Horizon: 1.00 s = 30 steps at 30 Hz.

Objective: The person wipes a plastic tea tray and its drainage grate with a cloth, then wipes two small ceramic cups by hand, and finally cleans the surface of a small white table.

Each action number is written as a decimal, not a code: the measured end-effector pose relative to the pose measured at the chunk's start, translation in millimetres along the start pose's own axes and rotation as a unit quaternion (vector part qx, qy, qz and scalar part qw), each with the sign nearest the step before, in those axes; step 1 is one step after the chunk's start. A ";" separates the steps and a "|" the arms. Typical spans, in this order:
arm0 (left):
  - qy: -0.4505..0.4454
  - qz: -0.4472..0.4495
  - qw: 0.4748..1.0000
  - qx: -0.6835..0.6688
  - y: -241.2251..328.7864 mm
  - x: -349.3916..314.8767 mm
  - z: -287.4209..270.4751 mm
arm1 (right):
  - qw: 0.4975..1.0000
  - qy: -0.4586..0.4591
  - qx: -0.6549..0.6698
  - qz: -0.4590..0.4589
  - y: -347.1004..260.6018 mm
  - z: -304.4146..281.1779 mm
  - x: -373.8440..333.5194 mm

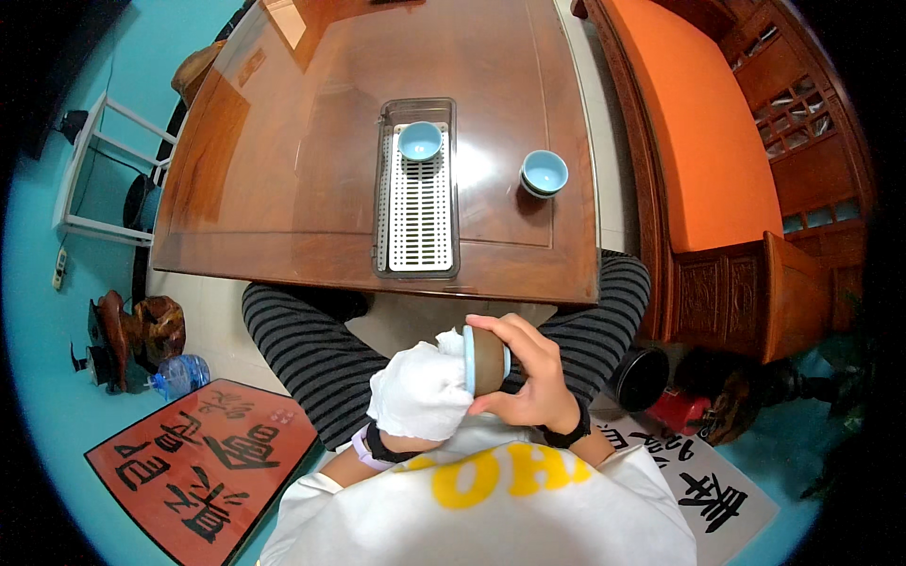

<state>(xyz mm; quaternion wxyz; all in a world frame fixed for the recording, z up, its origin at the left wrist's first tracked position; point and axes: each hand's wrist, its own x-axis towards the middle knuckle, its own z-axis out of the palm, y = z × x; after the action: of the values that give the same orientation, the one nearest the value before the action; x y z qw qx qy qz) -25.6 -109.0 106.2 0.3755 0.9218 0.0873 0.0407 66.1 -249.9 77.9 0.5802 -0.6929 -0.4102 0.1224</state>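
Observation:
Above my lap, my right hand (536, 379) grips a small cup (488, 360), brown outside with a light blue rim. The cup lies tilted on its side, its mouth turned to the left. A white cloth (415, 389) covers my left hand (404, 441) and presses against the cup's mouth. Under the cloth the left fingers are hidden; only the heel of the hand and the wrist show. On the table, one light blue cup (420, 141) rests on the tea tray (421, 212), and stacked light blue cups (545, 174) stand to the tray's right.
The glossy brown wooden table (321, 189) has its near edge just beyond my knees. A wooden bench with an orange cushion (698, 123) runs along the right. On the floor at left lie a red calligraphy sheet (203, 472) and a clear plastic bottle (181, 376).

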 end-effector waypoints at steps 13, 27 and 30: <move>0.125 0.048 0.991 0.009 -15.8 -3.0 15.8 | 0.988 0.082 -0.110 -0.068 16.0 26.5 -8.1; -0.063 -0.158 0.977 0.127 4.5 1.4 26.5 | 0.987 0.091 0.067 0.113 16.9 24.7 2.5; 0.125 0.055 0.987 -0.084 -19.3 1.0 28.7 | 0.987 0.105 -0.101 -0.066 19.3 23.7 2.7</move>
<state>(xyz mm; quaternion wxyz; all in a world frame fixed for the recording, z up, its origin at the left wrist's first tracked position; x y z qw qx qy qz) -23.1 -114.9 72.3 0.4347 0.8782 0.0790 0.1829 60.7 -231.1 54.3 0.5541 -0.7284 -0.4018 -0.0314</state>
